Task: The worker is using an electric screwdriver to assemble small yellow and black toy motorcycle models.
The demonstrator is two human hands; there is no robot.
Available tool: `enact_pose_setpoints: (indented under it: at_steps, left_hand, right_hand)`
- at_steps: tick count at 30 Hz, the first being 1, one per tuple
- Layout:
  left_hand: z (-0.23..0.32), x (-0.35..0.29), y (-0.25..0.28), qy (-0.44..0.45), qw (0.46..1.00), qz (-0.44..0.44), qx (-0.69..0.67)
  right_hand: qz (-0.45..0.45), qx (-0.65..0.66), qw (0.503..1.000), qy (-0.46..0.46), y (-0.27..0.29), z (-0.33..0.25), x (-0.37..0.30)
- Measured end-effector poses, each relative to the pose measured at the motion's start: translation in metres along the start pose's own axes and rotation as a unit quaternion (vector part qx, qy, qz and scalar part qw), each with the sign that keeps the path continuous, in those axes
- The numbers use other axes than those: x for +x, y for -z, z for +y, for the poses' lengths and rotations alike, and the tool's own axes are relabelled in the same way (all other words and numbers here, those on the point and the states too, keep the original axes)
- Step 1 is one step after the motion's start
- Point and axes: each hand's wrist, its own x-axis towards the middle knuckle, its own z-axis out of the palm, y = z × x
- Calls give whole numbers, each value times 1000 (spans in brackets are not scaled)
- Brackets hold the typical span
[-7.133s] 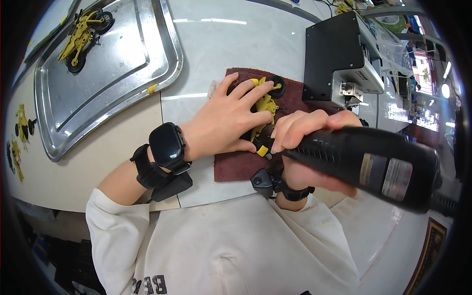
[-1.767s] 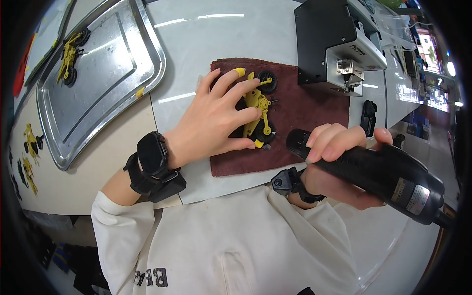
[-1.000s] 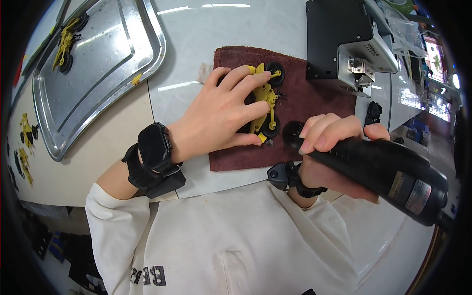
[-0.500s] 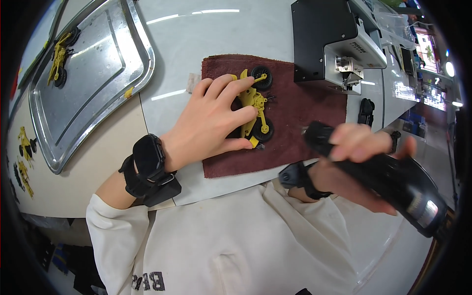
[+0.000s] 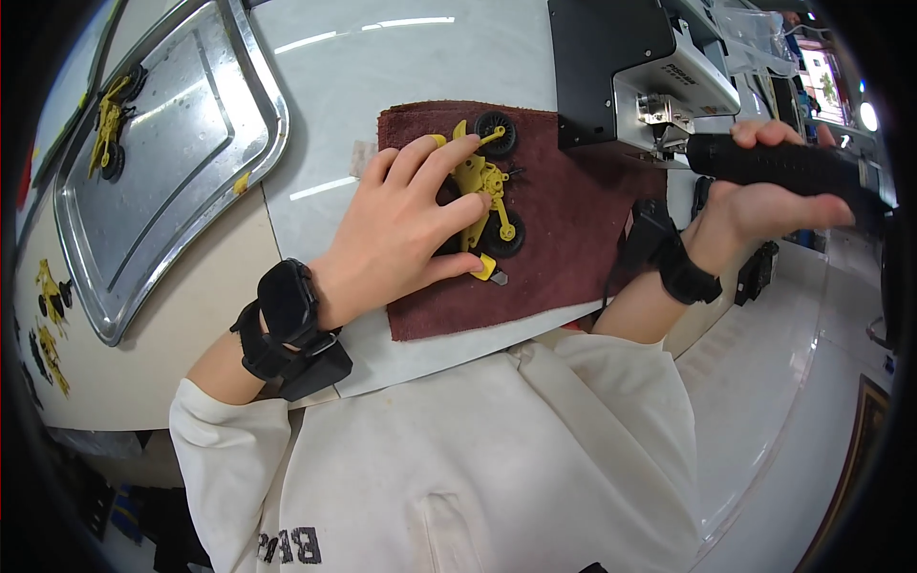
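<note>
On the brown cloth (image 5: 573, 239) lies a yellow toy motorcycle (image 5: 482, 181) with black wheels. My left hand (image 5: 401, 215) spreads over its left side and grips it, the fingers near the upper wheel. By the thumb tip is a small yellow piece with a grey tip (image 5: 489, 269), partly covered by the hand. My right hand (image 5: 764, 196) is closed around a black electric screwdriver (image 5: 774, 162), held level. The tool's narrow end meets the metal outlet of a black and silver box-shaped machine, probably a screw feeder (image 5: 611, 86); whether they touch is hard to tell.
A metal tray (image 5: 191, 124) at the far left carries another yellow toy motorcycle (image 5: 113, 124). More yellow and black toy parts (image 5: 50, 358) lie at the left table edge. A black object (image 5: 757, 274) sits right of my right wrist.
My right hand has swung the screwdriver up and away from me, from beside the cloth to the machine's outlet. My left hand keeps its grip on the toy motorcycle.
</note>
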Motion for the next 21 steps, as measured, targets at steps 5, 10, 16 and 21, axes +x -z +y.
enact_pose_setpoints:
  at_steps: [5,10,16,21]
  left_hand:
    - [2,1,-3,-5,1000,1,-20]
    - [0,-2,-2,2,1000,9,-9]
    - [0,-2,-2,-2,1000,8,-7]
    - [-2,-3,-2,-5,1000,13,-6]
  right_hand:
    - [-68,196,976,-58,34,-20,-55]
    - [-187,377,906,-31,9,-40,-104]
    - [-296,362,884,-27,-10,-52,-117]
    - [-310,360,880,-15,-17,-45,-126]
